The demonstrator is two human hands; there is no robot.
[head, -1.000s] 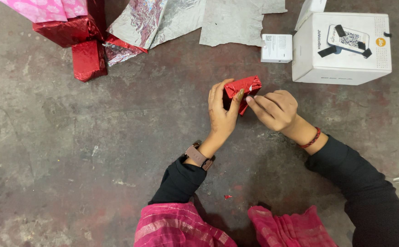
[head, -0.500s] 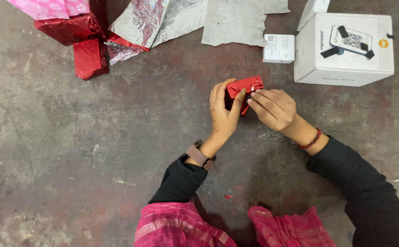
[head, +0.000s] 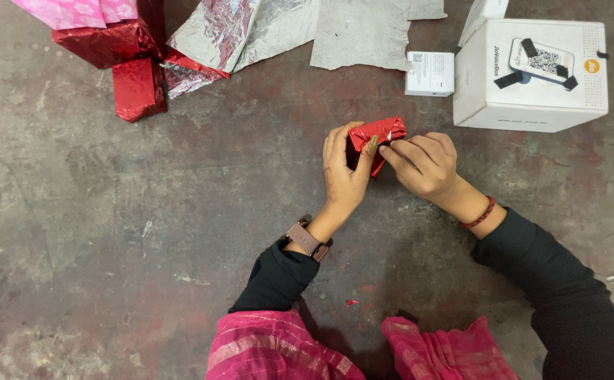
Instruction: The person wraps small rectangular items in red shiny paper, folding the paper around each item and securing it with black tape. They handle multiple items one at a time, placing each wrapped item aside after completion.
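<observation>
Right now your left hand [head: 344, 172] cups a small parcel in shiny red foil [head: 377, 137], thumb pressed on its front, just above the grey floor [head: 110, 211]. Your right hand [head: 423, 165] pinches the foil's right edge with curled fingertips. Well beyond, a big white box [head: 528, 98] stands with a smaller white box [head: 430, 74] beside it; red wrapped packages [head: 135, 84] lie far left.

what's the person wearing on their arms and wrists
Both arms are in long black sleeves. The left hand has a brown-strapped watch at the wrist; the right hand has a thin red and dark braided band. Nails on the left look painted a dull yellowish shade.
</observation>
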